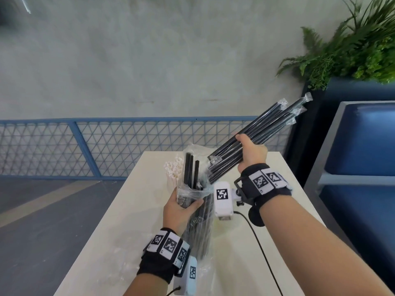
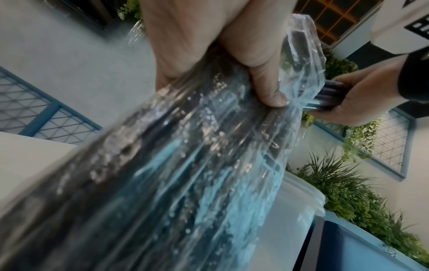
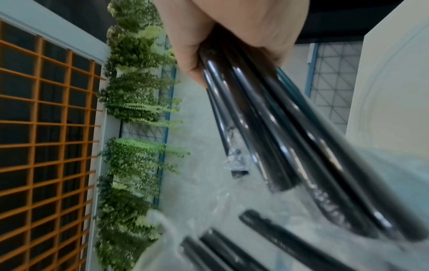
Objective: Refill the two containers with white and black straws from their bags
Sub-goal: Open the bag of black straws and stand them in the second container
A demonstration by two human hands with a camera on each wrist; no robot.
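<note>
Above the white table [image 1: 245,242], a bundle of black straws [image 1: 254,144] slanted up to the right, gripped around its middle by the right hand [image 1: 253,153]. Just left, the left hand [image 1: 181,210] clutched the clear bag [image 1: 199,221] upright, a few black straws poking out. White straws [image 1: 174,169] stood behind it.

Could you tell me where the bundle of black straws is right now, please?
In the head view, the bundle of black straws is in the right hand, raised above the table, right of the bag.
</note>
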